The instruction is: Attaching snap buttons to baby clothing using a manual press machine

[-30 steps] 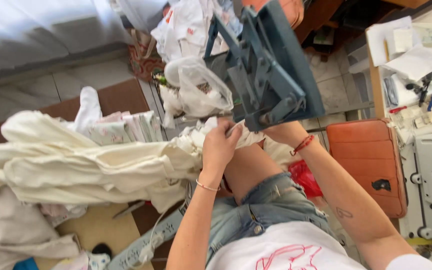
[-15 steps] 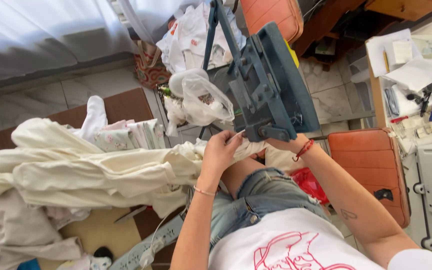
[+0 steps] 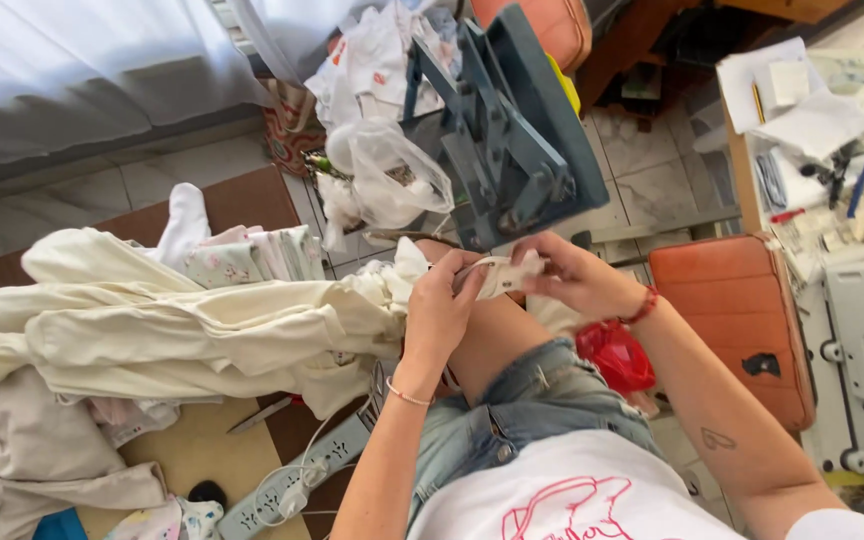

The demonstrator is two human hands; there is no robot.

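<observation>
Cloth [image 3: 500, 277] stretches between my hands: left hand [image 3: 444, 305] pinches one end, right hand [image 3: 574, 277] pinches the other.

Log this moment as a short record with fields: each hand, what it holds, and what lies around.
left hand: fingers pinch one end of a small white fabric piece
right hand: grips the other end of the same piece
machine: blue-grey metal press, just beyond the hands
left side: pile of cream garments
right side: orange padded seat
lower left: power strip
</observation>
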